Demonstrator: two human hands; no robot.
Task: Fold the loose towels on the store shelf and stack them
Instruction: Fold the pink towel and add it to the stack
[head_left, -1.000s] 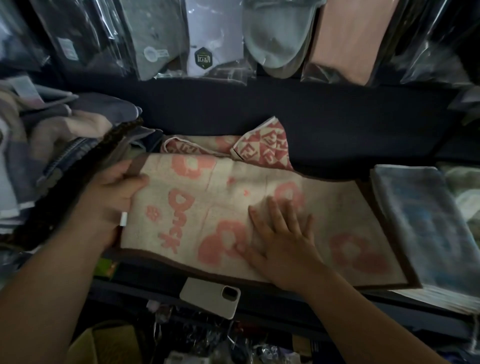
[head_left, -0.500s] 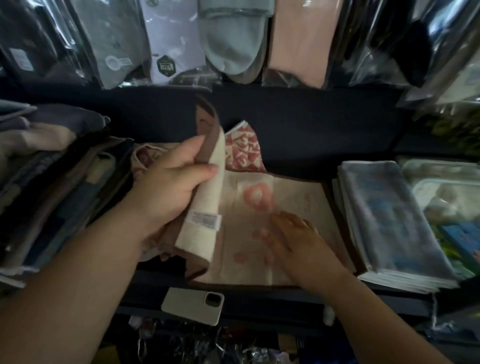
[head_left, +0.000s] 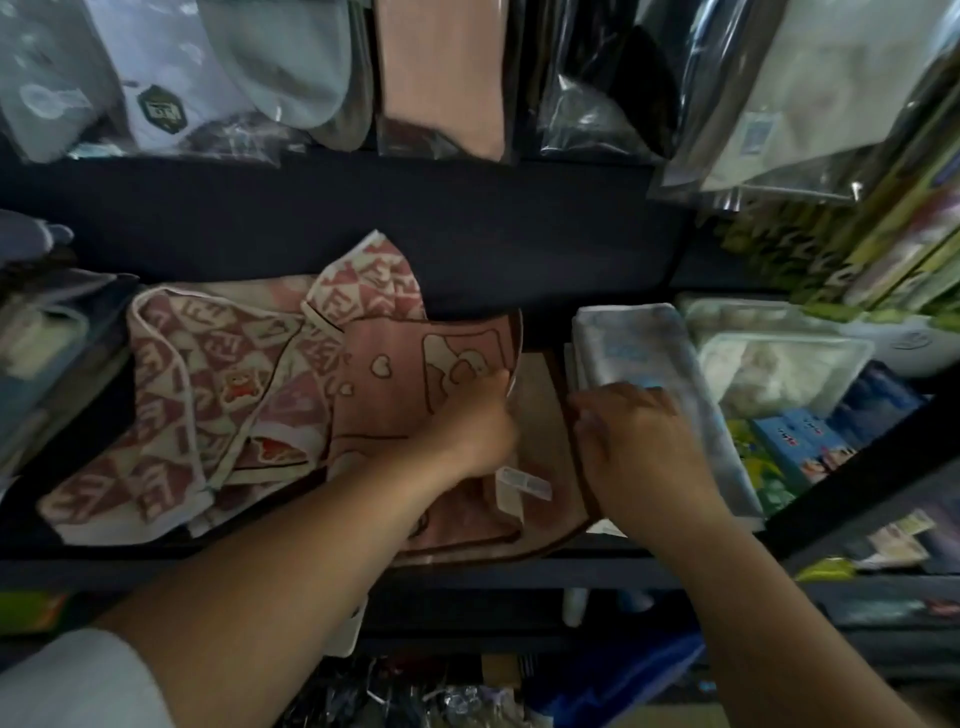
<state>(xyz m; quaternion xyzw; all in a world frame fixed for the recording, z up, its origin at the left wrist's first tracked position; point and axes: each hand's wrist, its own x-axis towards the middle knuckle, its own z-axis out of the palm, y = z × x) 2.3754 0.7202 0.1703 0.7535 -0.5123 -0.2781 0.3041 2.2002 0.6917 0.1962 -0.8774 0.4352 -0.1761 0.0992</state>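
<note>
A pink-and-cream towel with hearts and a bear lies folded over on the dark shelf, its pink side up and a white label near the front. My left hand pinches the folded layer's right edge. My right hand lies with bent fingers on the towel's beige right part, against a folded blue-grey towel stack. Whether it grips the cloth is blurred. A loose red-and-cream patterned towel lies crumpled to the left.
Bagged goods hang above the shelf. Stacked fabrics sit at the far left. Packaged items and colourful boxes crowd the right. Clutter fills the level below the shelf's front edge.
My left hand has carried the towel's left half over to the right and laid it down, pink side up. My right hand has slid to the towel's right edge. The view has shifted right.
</note>
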